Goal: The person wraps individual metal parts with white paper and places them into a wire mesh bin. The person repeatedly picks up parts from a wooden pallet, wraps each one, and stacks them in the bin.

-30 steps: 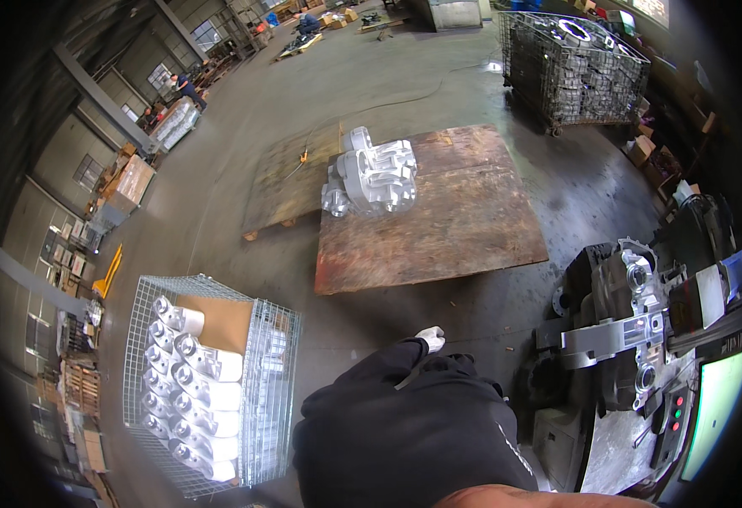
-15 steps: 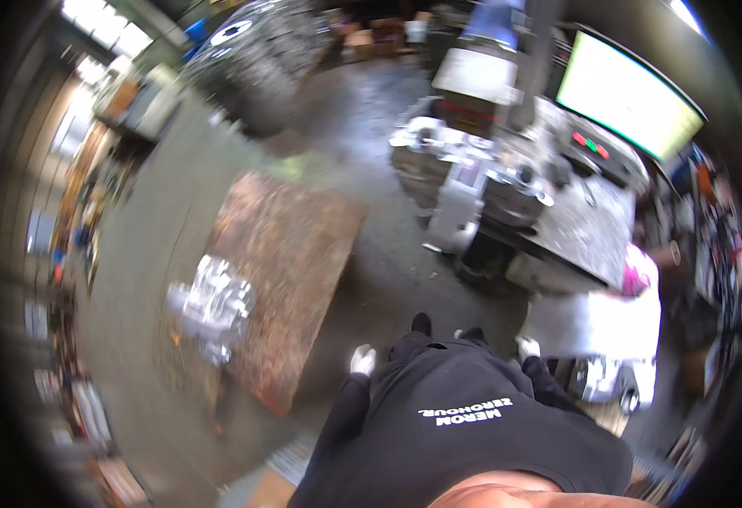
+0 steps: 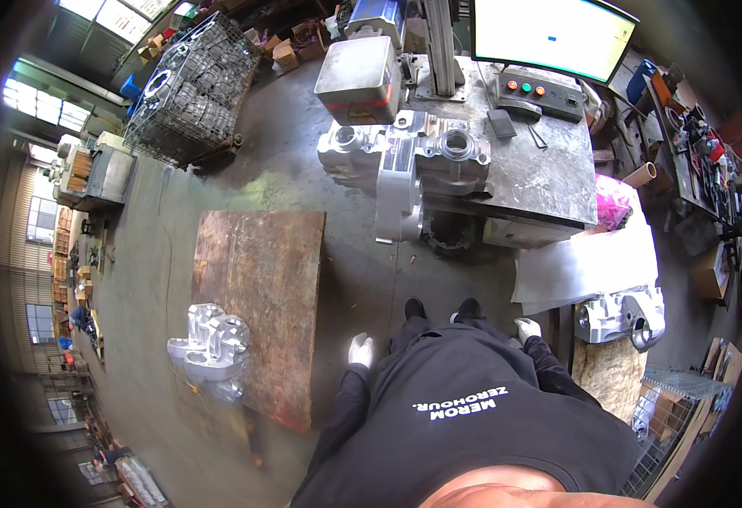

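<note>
You stand on a grey concrete workshop floor [image 3: 303,178], looking down past your black shirt. Your left hand [image 3: 360,349], in a white glove, hangs loose at your side at about 7 o'clock from your shoes; it holds nothing, fingers lightly curled. Your right hand [image 3: 526,328], also white-gloved, hangs empty at about 4 o'clock, near a grey cast-aluminium housing [image 3: 620,315] that rests low beside a white sheet [image 3: 582,264], probably set there within easy reach. Ahead at 12 o'clock, a large silver cast-metal housing [image 3: 413,165] sits at the near edge of a scuffed steel workbench [image 3: 532,169], seemingly positioned for work beneath a bright monitor [image 3: 553,34]. At 9 o'clock lies a rusty brown flat wooden pallet [image 3: 261,296], with another silver casting [image 3: 210,347] at its far left edge. A wire cage of castings [image 3: 189,85] stands at 11 o'clock.
</note>
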### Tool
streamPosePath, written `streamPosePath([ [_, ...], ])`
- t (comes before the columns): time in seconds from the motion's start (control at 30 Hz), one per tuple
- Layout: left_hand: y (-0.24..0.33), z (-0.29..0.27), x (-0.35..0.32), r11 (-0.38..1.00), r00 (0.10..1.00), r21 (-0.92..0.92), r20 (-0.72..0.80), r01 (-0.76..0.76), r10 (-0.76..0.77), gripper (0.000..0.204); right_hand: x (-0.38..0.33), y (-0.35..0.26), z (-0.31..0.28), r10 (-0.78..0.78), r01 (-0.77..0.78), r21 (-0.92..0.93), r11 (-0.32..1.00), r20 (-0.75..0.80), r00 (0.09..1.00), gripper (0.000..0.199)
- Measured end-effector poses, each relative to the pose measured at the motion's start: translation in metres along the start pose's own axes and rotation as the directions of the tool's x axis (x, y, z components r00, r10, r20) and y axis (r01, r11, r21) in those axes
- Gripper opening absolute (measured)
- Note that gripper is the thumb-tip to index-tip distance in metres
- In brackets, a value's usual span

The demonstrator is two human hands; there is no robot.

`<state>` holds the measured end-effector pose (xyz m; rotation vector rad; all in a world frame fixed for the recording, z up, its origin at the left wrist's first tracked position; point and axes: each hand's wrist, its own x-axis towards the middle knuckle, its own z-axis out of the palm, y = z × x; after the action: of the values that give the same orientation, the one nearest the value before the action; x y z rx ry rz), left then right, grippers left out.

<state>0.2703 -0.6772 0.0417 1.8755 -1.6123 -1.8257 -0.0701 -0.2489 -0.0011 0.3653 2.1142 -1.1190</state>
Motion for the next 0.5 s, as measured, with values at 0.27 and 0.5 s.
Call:
streamPosePath([
  [0.27, 0.046, 0.038, -0.018, 0.997, 0.996, -0.041, 0.06, -0.065, 0.068, 0.039, 0.022, 0.02, -0.016, -0.004, 0.004, 0.002, 1.0, -0.005, 1.0, 0.027],
  [0.5, 0.018, 0.034, -0.018, 0.991, 0.994, 0.082, 0.019, -0.107, 0.106, 0.039, 0.049, 0.014, -0.014, -0.004, 0.002, 0.216, 0.976, 0.006, 1.0, 0.027],
])
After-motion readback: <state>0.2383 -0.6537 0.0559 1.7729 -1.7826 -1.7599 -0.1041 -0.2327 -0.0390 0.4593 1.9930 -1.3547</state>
